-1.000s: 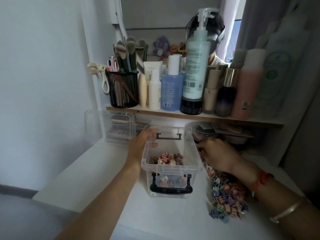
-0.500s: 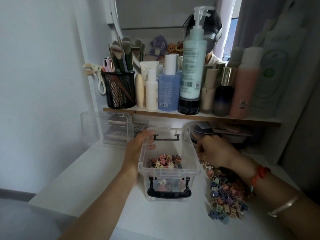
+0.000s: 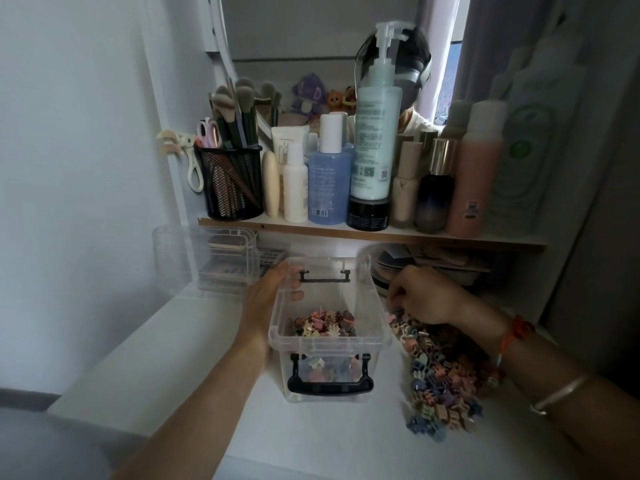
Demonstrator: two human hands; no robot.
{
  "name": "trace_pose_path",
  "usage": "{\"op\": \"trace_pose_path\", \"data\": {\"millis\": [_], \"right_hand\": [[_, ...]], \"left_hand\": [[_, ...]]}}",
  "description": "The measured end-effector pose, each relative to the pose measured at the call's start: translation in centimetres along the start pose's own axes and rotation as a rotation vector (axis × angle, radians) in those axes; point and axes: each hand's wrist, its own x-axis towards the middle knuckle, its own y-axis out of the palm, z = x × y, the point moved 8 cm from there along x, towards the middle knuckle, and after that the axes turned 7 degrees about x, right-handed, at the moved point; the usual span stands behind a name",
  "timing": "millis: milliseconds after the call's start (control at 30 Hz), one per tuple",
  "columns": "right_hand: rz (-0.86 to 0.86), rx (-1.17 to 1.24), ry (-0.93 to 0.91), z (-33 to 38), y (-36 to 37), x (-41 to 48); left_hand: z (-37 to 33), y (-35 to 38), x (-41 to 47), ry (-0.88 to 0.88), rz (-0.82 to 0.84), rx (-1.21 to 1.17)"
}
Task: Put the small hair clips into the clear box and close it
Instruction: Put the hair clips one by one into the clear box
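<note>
Head view: left hand (image 3: 268, 299) grips clear box (image 3: 378, 306) rim, evidently steadying it; right hand (image 3: 426, 294) curls over loose hair clips (image 3: 440, 375), grasp unconfirmed.

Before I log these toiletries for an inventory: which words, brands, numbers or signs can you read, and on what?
No text reads clearly.
Pale green pump bottle: print lines and a QR code, too blurred.
Blue bottle: print and a barcode, too small.
Pink bottle: dark label near the base, unreadable.
</note>
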Motion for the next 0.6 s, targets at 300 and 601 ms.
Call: {"op": "trace_pose_path", "data": {"millis": [300, 601], "right_hand": [[0.072, -0.098, 0.047, -0.6, 1.0, 0.2], [-0.192, 0.652, -0.159, 3.3, -4.1, -0.9]], "left_hand": [[0.3, -0.1, 0.0, -0.023, -0.008, -0.013], [0.3, 0.0, 0.2, -0.021, 0.009, -0.022]]}}
